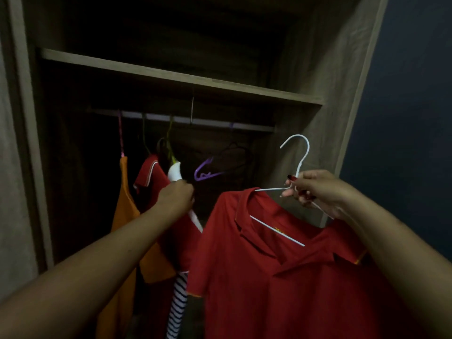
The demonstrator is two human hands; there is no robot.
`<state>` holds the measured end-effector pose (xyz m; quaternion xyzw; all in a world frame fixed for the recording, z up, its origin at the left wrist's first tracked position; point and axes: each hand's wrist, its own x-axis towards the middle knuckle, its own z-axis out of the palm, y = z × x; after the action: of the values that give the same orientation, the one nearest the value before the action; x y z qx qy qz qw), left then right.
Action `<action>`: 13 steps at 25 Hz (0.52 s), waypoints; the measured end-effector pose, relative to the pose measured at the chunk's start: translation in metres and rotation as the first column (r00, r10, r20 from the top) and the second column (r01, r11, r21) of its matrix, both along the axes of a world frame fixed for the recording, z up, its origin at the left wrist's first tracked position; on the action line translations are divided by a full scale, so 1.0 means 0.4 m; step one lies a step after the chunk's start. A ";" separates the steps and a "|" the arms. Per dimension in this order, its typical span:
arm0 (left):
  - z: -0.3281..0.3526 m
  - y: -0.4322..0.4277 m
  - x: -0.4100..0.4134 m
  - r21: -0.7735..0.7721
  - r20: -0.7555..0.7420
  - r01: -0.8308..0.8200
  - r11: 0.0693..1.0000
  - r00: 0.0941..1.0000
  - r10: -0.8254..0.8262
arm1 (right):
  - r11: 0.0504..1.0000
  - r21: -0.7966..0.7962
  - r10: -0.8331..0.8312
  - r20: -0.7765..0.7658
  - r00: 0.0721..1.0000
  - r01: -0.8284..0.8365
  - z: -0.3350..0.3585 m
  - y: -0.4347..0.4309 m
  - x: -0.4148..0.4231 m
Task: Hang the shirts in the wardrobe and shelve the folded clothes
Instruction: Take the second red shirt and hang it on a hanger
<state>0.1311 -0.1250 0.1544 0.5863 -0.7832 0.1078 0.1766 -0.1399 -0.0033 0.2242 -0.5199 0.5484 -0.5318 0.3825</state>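
Right grip (315,192) on wire hanger (303,152), shirt (269,277) below

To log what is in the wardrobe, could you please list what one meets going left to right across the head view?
Orange garment → white-trimmed red shirt → left hand gripping white garment → purple hanger → right hand holding white hanger.

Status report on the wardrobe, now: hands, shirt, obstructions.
Right hand grips white hanger carrying red shirt, hook not yet on rail. Left hand grips hung white-trimmed garment. Purple hanger occupies the gap.
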 end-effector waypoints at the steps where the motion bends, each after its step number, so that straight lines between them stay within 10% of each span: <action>1: 0.002 0.002 0.005 0.008 0.043 -0.044 0.999 0.998 0.044 | 0.999 -0.001 -0.032 -0.002 0.999 0.032 0.002 -0.012 -0.003; 13: 0.078 -0.054 0.012 -0.128 -0.206 0.173 0.977 0.959 -0.197 | 0.976 -0.167 -0.148 -0.050 0.988 0.138 0.088 -0.402 0.014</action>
<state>0.1357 -0.1464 0.1856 0.5081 -0.8037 0.0685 0.3020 -0.1342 -0.1639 0.2594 -0.5247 0.5506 -0.5847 0.2821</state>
